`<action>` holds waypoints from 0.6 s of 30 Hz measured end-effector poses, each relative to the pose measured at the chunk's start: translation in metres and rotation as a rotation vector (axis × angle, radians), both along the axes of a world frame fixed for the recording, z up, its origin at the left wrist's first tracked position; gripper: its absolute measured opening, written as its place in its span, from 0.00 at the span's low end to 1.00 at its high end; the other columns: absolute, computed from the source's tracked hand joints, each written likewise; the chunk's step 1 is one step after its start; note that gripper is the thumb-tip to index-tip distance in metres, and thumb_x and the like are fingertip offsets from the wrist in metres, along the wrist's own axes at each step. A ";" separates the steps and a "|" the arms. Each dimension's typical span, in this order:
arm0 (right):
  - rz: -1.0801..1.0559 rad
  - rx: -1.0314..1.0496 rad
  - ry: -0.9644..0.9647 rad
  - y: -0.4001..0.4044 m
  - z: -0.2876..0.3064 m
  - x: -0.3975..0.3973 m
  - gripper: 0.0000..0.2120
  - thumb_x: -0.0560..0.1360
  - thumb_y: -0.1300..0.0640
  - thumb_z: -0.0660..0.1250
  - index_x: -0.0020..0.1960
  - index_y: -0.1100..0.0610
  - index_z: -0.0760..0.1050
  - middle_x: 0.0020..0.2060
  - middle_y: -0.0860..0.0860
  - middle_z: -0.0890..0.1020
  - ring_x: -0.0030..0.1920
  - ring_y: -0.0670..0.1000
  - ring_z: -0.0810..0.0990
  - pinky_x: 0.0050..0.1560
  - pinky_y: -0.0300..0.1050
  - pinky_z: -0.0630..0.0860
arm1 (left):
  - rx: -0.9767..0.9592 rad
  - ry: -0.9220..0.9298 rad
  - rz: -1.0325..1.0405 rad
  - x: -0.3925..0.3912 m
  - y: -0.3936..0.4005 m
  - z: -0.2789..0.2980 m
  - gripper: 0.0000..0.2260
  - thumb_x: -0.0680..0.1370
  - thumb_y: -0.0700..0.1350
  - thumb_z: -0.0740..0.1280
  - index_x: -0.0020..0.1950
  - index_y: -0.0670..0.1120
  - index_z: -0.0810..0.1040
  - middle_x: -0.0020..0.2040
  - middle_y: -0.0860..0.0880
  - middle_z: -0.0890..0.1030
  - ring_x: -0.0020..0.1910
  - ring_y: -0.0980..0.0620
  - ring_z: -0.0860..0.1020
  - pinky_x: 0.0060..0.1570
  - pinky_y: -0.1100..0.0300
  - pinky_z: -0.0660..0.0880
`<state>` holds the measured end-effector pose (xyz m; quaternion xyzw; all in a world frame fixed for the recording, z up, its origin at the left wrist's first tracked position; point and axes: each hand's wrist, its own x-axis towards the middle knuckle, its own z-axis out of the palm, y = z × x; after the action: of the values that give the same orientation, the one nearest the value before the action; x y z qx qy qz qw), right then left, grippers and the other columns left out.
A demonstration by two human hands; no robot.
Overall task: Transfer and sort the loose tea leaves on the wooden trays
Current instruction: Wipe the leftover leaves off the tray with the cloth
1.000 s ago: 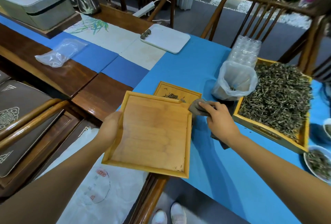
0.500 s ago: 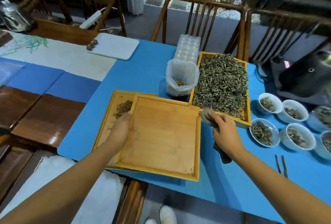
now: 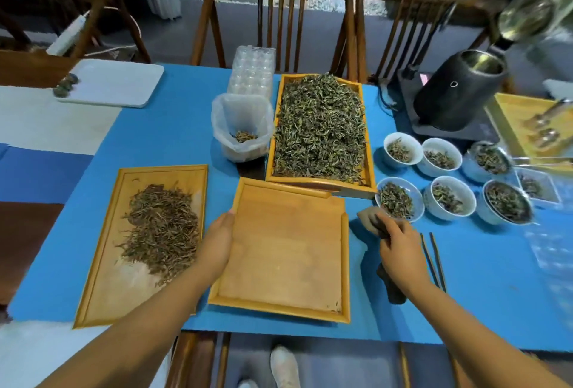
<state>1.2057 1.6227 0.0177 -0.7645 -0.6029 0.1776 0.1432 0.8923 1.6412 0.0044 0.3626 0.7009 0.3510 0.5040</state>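
The left hand [image 3: 217,243] holds the empty wooden tray [image 3: 285,251] by its left rim, fingers curled over the edge and gripping it, probably to steady or square it at the near edge of the desk [image 3: 173,127] so it can receive leaves. The right hand [image 3: 400,251] has its grip clamped on a dark cloth [image 3: 372,220] just beside the tray's right rim, a likely sign that the tray is being wiped (a few specks sit in its near right corner).

The loose tea lies in two places. A brown heap [image 3: 161,229] rests on the flat tray [image 3: 139,245] toward the desk's left edge. A deep green pile [image 3: 319,127] fills the tray [image 3: 367,152] behind the empty one, toward the far edge, and the two trays touch or overlap there. A clear tub [image 3: 238,127] beside it holds a small pinch of leaves.

Six white bowls [image 3: 400,201] of leaves cluster toward the right edge, with thin dark sticks [image 3: 434,257] in front of them.

A blue cloth [image 3: 483,288] covers the desk. Wooden chairs [image 3: 279,15] stand behind it, and a dark kettle [image 3: 459,96] sits near the far right corner.
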 end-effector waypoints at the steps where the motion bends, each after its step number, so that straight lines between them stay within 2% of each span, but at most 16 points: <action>1: -0.019 -0.010 -0.005 -0.003 -0.003 0.004 0.24 0.73 0.68 0.61 0.68 0.55 0.69 0.58 0.63 0.73 0.56 0.61 0.69 0.56 0.53 0.68 | 0.003 0.033 -0.009 0.006 0.000 -0.004 0.19 0.82 0.51 0.51 0.55 0.46 0.79 0.49 0.50 0.80 0.49 0.51 0.78 0.44 0.57 0.70; 4: -0.046 -0.029 0.012 -0.011 -0.013 0.012 0.25 0.73 0.68 0.61 0.69 0.55 0.67 0.60 0.61 0.72 0.60 0.60 0.68 0.60 0.51 0.67 | 0.007 0.070 0.004 0.020 -0.001 -0.013 0.16 0.82 0.50 0.51 0.45 0.53 0.77 0.42 0.55 0.78 0.43 0.57 0.76 0.39 0.62 0.68; 5: -0.053 -0.037 0.020 -0.013 -0.015 0.013 0.25 0.73 0.68 0.61 0.69 0.55 0.67 0.61 0.61 0.72 0.61 0.60 0.67 0.61 0.51 0.67 | 0.006 0.077 0.007 0.023 -0.001 -0.015 0.16 0.82 0.50 0.51 0.44 0.52 0.77 0.42 0.56 0.77 0.42 0.58 0.75 0.38 0.64 0.68; 9: -0.066 -0.056 0.035 -0.016 -0.022 0.014 0.24 0.73 0.68 0.61 0.68 0.55 0.68 0.62 0.61 0.71 0.62 0.61 0.68 0.63 0.52 0.67 | 0.000 0.099 0.025 0.029 0.000 -0.023 0.17 0.82 0.49 0.52 0.50 0.43 0.78 0.43 0.49 0.78 0.42 0.54 0.75 0.39 0.61 0.69; 11: -0.060 -0.053 0.036 -0.017 -0.024 0.013 0.24 0.73 0.68 0.61 0.68 0.55 0.68 0.62 0.61 0.71 0.61 0.60 0.68 0.62 0.52 0.68 | 0.004 0.104 0.015 0.030 0.000 -0.026 0.17 0.81 0.49 0.51 0.49 0.42 0.77 0.44 0.48 0.78 0.42 0.52 0.75 0.38 0.60 0.69; 14: -0.055 -0.042 0.030 -0.019 -0.026 0.009 0.24 0.73 0.68 0.61 0.68 0.55 0.68 0.62 0.60 0.70 0.61 0.60 0.67 0.61 0.51 0.68 | 0.013 0.124 0.005 0.030 -0.001 -0.028 0.17 0.82 0.49 0.51 0.49 0.43 0.77 0.43 0.49 0.78 0.41 0.55 0.75 0.39 0.61 0.69; 18: -0.054 -0.036 0.009 -0.019 -0.027 0.005 0.24 0.73 0.67 0.62 0.68 0.55 0.67 0.61 0.60 0.70 0.60 0.59 0.67 0.59 0.51 0.69 | 0.006 0.140 0.013 0.030 -0.002 -0.030 0.18 0.82 0.50 0.50 0.49 0.42 0.77 0.43 0.48 0.78 0.41 0.52 0.75 0.40 0.61 0.68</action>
<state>1.2110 1.6034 -0.0093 -0.7821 -0.5781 0.1881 0.1369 0.9227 1.6388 -0.0253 0.3830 0.7359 0.3301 0.4502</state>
